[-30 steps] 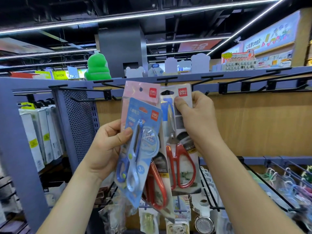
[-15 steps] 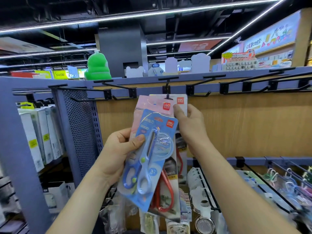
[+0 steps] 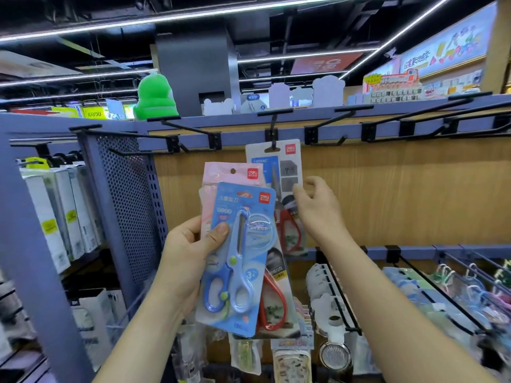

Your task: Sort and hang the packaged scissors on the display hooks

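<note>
Showing the grey pack (image 3: 287, 172) of red-handled scissors hanging by its top slot from the centre hook (image 3: 273, 140), directly below that hook and lying flat before the wooden back panel (image 3: 401, 194). Letting gravity set the long axis vertical, pointing the blades up toward the hook and the red handles down.

Hovering the right hand (image 3: 318, 208) below and just right of the hook, beside the pack's right edge. Curling its fingers (image 3: 300, 189) loosely and pinching nothing visible; not possible to tell whether touching the card edge. Judging by that posture, probably steadying the hung pack or letting it go.

Gripping the unhung stock in the left hand (image 3: 188, 258), lower and to the left of the hook. Pressing the thumb (image 3: 221, 230) onto the face of the blue pack (image 3: 249, 272) and wrapping the other fingers behind, out of sight. Fanning the stack to expose the headers, presumably for sorting by type: fronting with the blue pack, backing with the pink pack (image 3: 221, 175), tucking a second red-handled pack (image 3: 276, 299) behind at lower right.

Holding these nearly upright, leaning the tops slightly toward the hook, with handles down and hang holes uppermost, ready for threading. Leaving the neighbouring hooks (image 3: 193, 131) beside the centre hook bare. Likely matching the second red-handled pack to the centre hook next.
</note>
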Action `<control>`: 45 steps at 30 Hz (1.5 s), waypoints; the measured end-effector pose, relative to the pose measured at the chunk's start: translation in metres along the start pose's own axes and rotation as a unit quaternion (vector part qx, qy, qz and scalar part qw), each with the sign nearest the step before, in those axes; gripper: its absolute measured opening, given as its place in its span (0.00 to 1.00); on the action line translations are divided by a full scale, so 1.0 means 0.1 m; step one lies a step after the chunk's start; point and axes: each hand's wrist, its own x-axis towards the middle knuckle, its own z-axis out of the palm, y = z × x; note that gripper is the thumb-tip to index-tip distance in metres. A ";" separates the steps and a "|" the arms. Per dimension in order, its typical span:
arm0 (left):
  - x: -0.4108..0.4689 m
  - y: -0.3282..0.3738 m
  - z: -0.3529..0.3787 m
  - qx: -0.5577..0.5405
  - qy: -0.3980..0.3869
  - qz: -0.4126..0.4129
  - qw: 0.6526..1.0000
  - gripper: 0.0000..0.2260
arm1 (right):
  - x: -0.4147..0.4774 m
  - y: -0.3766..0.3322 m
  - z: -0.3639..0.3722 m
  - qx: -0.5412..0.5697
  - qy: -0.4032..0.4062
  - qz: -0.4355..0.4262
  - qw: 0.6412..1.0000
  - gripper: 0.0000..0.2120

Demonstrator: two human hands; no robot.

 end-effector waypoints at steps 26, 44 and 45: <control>-0.36 -0.01 -0.14 0.254 0.047 0.166 0.952 0.30 | -0.83 -0.21 -0.66 0.201 -0.034 -0.236 0.950 0.22; -0.36 -0.02 0.06 0.287 0.076 0.174 0.939 0.22 | -0.56 -0.32 -0.41 0.242 -0.061 -0.204 0.947 0.14; -0.36 0.00 0.03 0.290 0.084 0.174 0.937 0.22 | -0.52 -0.34 -0.37 0.239 -0.059 -0.202 0.948 0.13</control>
